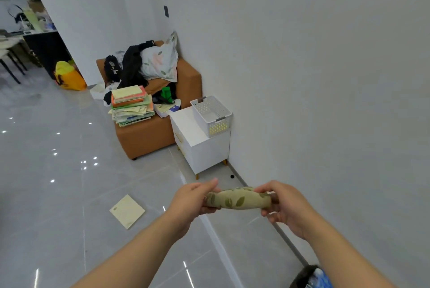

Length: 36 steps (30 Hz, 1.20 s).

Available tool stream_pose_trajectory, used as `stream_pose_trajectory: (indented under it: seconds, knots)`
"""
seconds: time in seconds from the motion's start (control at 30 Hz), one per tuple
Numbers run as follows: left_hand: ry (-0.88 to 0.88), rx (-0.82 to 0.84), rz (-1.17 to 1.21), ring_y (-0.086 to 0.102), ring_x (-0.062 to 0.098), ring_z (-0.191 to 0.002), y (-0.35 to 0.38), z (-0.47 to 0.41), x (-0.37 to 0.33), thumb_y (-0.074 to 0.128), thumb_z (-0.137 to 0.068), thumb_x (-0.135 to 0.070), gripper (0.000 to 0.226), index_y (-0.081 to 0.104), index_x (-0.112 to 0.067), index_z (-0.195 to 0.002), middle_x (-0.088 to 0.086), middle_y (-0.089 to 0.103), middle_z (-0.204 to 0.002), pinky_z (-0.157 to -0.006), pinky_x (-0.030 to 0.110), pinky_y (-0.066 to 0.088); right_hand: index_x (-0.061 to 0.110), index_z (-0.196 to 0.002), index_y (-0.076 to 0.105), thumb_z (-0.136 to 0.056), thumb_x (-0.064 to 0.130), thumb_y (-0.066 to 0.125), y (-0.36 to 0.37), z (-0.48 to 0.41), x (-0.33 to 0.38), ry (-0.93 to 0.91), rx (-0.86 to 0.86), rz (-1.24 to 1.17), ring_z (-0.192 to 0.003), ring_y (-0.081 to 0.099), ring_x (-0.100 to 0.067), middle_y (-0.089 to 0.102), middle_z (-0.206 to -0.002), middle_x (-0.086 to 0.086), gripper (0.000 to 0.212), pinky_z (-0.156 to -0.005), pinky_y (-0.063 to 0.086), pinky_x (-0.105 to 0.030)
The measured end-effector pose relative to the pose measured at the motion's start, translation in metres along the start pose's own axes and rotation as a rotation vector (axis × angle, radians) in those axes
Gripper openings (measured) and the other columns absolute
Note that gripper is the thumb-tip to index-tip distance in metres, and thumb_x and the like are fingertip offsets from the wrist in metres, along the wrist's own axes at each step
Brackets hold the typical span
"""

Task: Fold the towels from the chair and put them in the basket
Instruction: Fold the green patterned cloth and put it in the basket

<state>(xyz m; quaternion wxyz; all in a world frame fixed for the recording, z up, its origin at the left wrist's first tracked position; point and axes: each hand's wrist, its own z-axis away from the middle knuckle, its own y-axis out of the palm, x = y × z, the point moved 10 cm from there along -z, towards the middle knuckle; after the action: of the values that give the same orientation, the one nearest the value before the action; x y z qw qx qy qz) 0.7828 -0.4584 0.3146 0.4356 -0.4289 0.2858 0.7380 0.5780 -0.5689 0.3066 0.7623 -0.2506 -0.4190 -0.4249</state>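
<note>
Both hands hold a rolled towel [239,199] above the grey tiled floor [58,194], at 6 o'clock on my feed. The towel, beige-green with a leaf print, lies roughly level between them as a tight roll.

The left hand [193,199] grips the 9 o'clock end. Its fingers [210,209] curl under the roll and its thumb lies over the top, closed round the cloth. The right hand [285,209] grips the 3 o'clock end the same way, with its fingers [271,214] wrapped beneath and its thumb on top. A dark edge shows past the roll inside that hand, and I cannot tell what it is.

At 12 o'clock from the hands and well apart from them, a white perforated basket [213,115] stands on a small white table [202,150] against the wall. Just beside the table, at its 10 o'clock, an orange chair [149,138] carries a stack of books [131,108], a floral pillow [160,61] and black clothing [132,66].

A pale booklet [127,211] lies on the floor at 9 o'clock from the left hand. A yellow bag [69,75] sits far off at 10 o'clock.
</note>
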Motion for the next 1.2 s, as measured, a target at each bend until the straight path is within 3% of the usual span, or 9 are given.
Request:
stream_pose_trajectory:
  seconds: [0.1, 0.17, 0.23, 0.4, 0.6, 0.7, 0.93, 1.1, 1.2]
  knots:
    - [0.018, -0.095, -0.049, 0.073, 0.024, -0.082, -0.023, -0.060, -0.019, 0.072, -0.091, -0.027, 0.021, 0.080, -0.009, -0.084, 0.012, 0.076, -0.089, -0.071, 0.030, 0.060, -0.005, -0.096, 0.067, -0.092, 0.030, 0.072, 0.015, -0.069, 0.037, -0.083, -0.069, 0.104, -0.061, 0.065, -0.024, 0.072, -0.083, -0.015, 0.035, -0.051, 0.049, -0.031]
    - [0.025, -0.117, -0.075, 0.072, 0.021, -0.087, -0.040, -0.104, -0.028, 0.075, -0.087, -0.016, 0.008, 0.080, -0.013, -0.081, 0.008, 0.076, -0.091, -0.075, 0.031, 0.060, -0.004, -0.089, 0.063, -0.087, 0.021, 0.078, 0.032, -0.119, 0.055, -0.104, -0.067, 0.147, -0.066, 0.064, -0.022, 0.070, -0.086, -0.012, 0.029, -0.055, 0.053, -0.030]
    - [0.030, -0.130, -0.087, 0.071, 0.022, -0.091, -0.054, -0.143, -0.037, 0.074, -0.084, -0.004, 0.011, 0.077, -0.014, -0.087, 0.006, 0.075, -0.100, -0.081, 0.033, 0.060, 0.005, -0.084, 0.061, -0.084, 0.012, 0.079, 0.046, -0.158, 0.071, -0.113, -0.053, 0.187, -0.069, 0.062, -0.022, 0.066, -0.081, -0.011, 0.019, -0.058, 0.054, -0.032]
    - [0.055, -0.111, -0.208, 0.068, 0.019, -0.079, -0.099, -0.273, -0.080, 0.071, -0.078, 0.001, 0.029, 0.066, -0.023, -0.093, -0.007, 0.061, -0.115, -0.056, 0.023, 0.049, 0.011, -0.089, 0.060, -0.086, -0.001, 0.069, 0.085, -0.275, 0.131, -0.147, -0.058, 0.318, -0.066, 0.051, -0.024, 0.057, -0.080, -0.015, 0.015, -0.055, 0.044, -0.033]
    - [-0.019, 0.026, -0.305, 0.060, 0.024, -0.079, -0.099, -0.414, -0.134, 0.073, -0.060, -0.002, 0.029, 0.072, -0.028, -0.074, 0.017, 0.064, -0.109, -0.060, 0.028, 0.052, 0.018, -0.101, 0.070, -0.088, -0.006, 0.061, 0.091, -0.395, 0.203, -0.183, -0.104, 0.458, -0.064, 0.056, -0.005, 0.063, -0.088, 0.009, 0.029, -0.055, 0.044, -0.014]
    - [-0.039, 0.030, -0.330, 0.060, 0.020, -0.074, -0.095, -0.482, -0.154, 0.072, -0.068, 0.008, 0.032, 0.072, -0.023, -0.077, 0.009, 0.064, -0.087, -0.059, 0.023, 0.052, 0.027, -0.099, 0.068, -0.087, -0.005, 0.060, 0.084, -0.465, 0.226, -0.186, -0.111, 0.525, -0.077, 0.063, -0.011, 0.065, -0.096, 0.008, 0.034, -0.063, 0.048, -0.019]
    - [-0.135, -0.088, -0.351, 0.062, 0.021, -0.092, -0.092, -0.666, -0.180, 0.068, -0.072, 0.006, 0.032, 0.068, -0.021, -0.089, 0.005, 0.061, -0.104, -0.067, 0.029, 0.058, 0.032, -0.101, 0.062, -0.089, -0.004, 0.050, 0.080, -0.679, 0.271, -0.159, -0.024, 0.695, -0.078, 0.058, -0.002, 0.062, -0.104, 0.004, 0.040, -0.049, 0.040, -0.005]
    - [-0.226, -0.255, -0.459, 0.060, 0.012, -0.079, -0.106, -0.814, -0.185, 0.063, -0.079, -0.006, 0.019, 0.066, -0.021, -0.091, -0.005, 0.060, -0.090, -0.068, 0.025, 0.055, 0.027, -0.106, 0.059, -0.083, -0.009, 0.046, 0.089, -0.849, 0.261, -0.048, 0.031, 0.810, -0.090, 0.063, -0.021, 0.065, -0.110, -0.005, 0.044, -0.067, 0.048, -0.022]
    - [-0.135, -0.246, -0.667, 0.060, 0.019, -0.088, -0.103, -0.844, -0.198, 0.059, -0.082, -0.008, 0.020, 0.063, -0.017, -0.099, -0.001, 0.059, -0.096, -0.075, 0.029, 0.054, 0.022, -0.111, 0.058, -0.081, -0.009, 0.047, 0.102, -0.875, 0.257, -0.070, 0.059, 0.850, -0.094, 0.064, -0.026, 0.065, -0.111, -0.010, 0.045, -0.073, 0.054, -0.027]
